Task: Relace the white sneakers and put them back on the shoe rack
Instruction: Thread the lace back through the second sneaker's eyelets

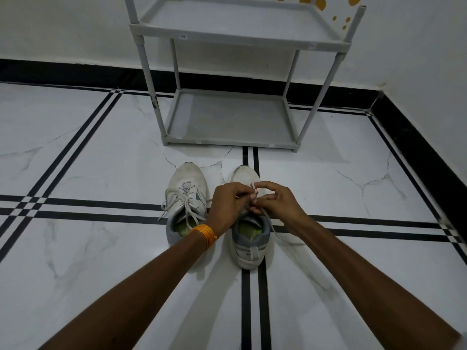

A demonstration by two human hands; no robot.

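Pinching a white lace (253,188) between them, the left hand (228,200) and right hand (274,200) meet over the middle of the right sneaker (249,238), fingertips closed narrowly on the lace. Directly under that grip the shoe stands on the floor (101,248), toe pointing away, and 1 loose lace end trails from the grip past the right wrist onto the tiles. Just left of the grip, beside the left wrist with its orange band (205,234), sits the left sneaker (187,198), its laces loosely spread and seemingly untied. Beyond the grip, well apart, stands the grey shoe rack (227,145), with 2 shelves in view.
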